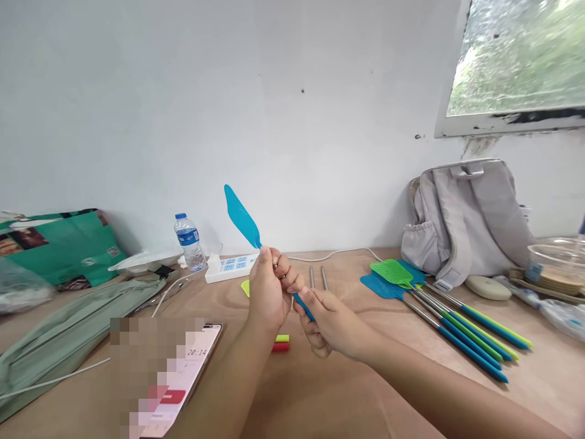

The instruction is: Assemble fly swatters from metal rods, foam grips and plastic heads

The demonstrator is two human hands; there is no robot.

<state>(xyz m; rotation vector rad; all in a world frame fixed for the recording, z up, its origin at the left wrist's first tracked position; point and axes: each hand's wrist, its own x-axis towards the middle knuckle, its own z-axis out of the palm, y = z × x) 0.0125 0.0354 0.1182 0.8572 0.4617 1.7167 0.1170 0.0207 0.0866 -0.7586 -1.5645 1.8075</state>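
Both hands are closed on one blue fly swatter (241,214), held up above the middle of the table. My left hand (272,289) grips it just below the flat perforated head, which tilts up and to the left. My right hand (322,320) wraps round the blue handle lower down; the handle's far end is hidden in the fingers. Behind the hands lie two bare metal rods (325,278). A yellow handle (283,338) and a red handle (280,347) lie partly hidden behind my left wrist, and a yellow-green swatter head (245,287) peeks out beside it.
Several blue and green fly swatters (466,329) lie in a pile at the right, before a grey backpack (466,219). A power strip (233,266), water bottle (189,241), phone (201,360), green fabric bag (86,317) and teal bag (77,244) occupy the left. A white wall stands behind.
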